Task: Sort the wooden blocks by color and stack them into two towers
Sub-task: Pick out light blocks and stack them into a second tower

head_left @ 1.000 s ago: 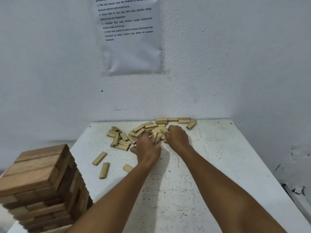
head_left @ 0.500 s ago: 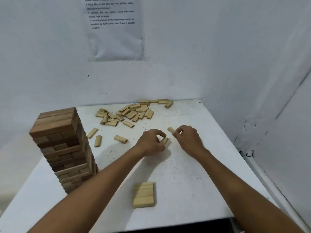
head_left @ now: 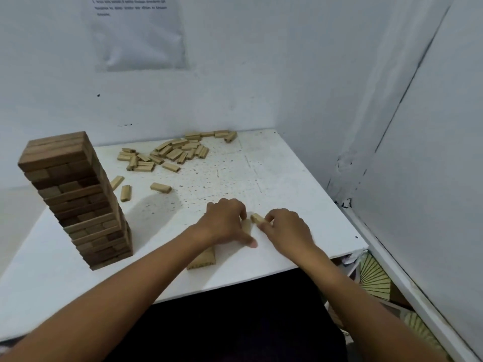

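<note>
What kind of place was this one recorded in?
Probably a small indoor recording corner, not a home: a bare white table pushed into plain white walls, with a printed instruction sheet taped up above it.

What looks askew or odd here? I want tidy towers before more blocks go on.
The dark tower looks uneven: some layers sit slightly twisted, with block ends jutting. Pale blocks lie scattered at the table's far edge. The wall is chipped by the table's right side.
</note>
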The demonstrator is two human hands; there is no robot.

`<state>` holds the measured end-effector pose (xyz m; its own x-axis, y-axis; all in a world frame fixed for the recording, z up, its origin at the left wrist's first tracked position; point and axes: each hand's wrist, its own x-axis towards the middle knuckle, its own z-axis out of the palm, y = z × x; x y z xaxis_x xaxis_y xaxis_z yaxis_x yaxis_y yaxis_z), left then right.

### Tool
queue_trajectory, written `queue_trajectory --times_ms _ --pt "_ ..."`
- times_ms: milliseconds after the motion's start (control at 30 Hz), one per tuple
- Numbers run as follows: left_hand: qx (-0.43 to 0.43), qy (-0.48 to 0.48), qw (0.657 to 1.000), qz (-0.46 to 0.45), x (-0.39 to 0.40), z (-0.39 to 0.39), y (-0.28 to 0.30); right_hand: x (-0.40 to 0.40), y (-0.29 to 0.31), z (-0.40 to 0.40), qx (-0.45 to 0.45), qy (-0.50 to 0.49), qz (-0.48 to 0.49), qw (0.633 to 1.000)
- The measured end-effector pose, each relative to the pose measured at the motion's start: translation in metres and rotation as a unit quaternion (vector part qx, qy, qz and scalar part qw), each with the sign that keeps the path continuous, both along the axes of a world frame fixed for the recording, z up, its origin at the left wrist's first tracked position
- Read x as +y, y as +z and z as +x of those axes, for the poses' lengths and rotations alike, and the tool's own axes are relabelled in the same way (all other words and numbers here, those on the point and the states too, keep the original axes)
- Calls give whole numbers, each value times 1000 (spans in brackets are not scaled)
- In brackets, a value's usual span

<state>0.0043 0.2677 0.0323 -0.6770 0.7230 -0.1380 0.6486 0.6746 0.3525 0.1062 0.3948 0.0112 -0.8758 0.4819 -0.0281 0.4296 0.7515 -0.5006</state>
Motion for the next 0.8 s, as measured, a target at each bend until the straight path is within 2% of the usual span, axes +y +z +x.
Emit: queue_trajectory --times_ms 233,567,800 --pt "1 -45 997 55 -7 -5 -6 22 3 -7 104 -38 -138 984" --pt "-12 -106 992 68 10 -9 -9 41 5 -26 136 -16 -101 986" --pt "-56 -114 990 58 -12 -22 2 60 9 0 32 86 -159 983"
